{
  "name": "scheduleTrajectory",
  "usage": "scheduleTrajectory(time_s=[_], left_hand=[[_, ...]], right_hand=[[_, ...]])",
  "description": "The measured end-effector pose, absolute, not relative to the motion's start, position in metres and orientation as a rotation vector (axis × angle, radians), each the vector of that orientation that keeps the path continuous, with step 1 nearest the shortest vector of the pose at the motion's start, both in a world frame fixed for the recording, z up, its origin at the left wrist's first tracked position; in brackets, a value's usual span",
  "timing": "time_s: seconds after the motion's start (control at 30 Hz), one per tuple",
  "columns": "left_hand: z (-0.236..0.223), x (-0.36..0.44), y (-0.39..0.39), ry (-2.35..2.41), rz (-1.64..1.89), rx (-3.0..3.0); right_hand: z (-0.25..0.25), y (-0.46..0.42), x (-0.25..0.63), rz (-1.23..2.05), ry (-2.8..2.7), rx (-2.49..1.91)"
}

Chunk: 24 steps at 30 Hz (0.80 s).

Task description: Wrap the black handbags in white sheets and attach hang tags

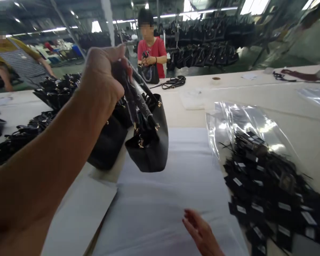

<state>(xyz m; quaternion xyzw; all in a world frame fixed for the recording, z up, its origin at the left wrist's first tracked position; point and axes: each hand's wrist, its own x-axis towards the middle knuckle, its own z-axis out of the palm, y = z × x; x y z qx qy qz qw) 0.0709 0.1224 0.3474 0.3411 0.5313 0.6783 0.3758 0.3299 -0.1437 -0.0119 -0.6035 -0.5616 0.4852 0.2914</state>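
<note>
A: Left hand (pixel 104 67)?
B: At 10 o'clock, arm stretched out. Fingers wrapped tight round the handles (pixel 134 97) of 1 black handbag (pixel 149 154).
A: Where's that bag?
B: Middle of the dial, hanging from the handles over the white sheeting (pixel 162 202). Gold-coloured fittings. Can't tell if the base touches anything.
A: Right hand (pixel 201 233)?
B: 5 o'clock, near the sheeting. Fingers loosely curled and spread a bit, palm holding nothing. Contact with the sheeting: can't tell.
A: Stuff on the right?
B: Pile of black tags (pixel 272 195) with pale labels at 4 o'clock, clear plastic bags (pixel 256 119) at 3, just beyond the tags.
A: Left side?
B: Another black bag (pixel 110 142) near 9, partly behind the forearm. White board (pixel 82 213) or paper at 8, can't tell which.
A: Far side?
B: Co-worker in a red top (pixel 160 51) at 12, 2 hands at a small dark bag (pixel 150 73). Black straps (pixel 174 82) bunched at 1 o'clock, on the table (pixel 280 94).
</note>
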Motion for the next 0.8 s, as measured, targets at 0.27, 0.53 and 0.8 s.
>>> scheduleTrajectory(time_s=[0.27,0.53,0.8], left_hand=[[0.301,0.156,0.025,1.149,1.595,0.851],[0.253,0.168,-0.03,1.157,1.577,0.885],[0.245,0.176,-0.043,1.104,1.596,0.863]], right_hand=[[0.013,-0.097,0.306,1.889,-0.13,-1.177],[-0.022,-0.083,0.335,1.857,-0.161,-1.177],[-0.043,-0.079,0.336,1.741,-0.285,-1.21]])
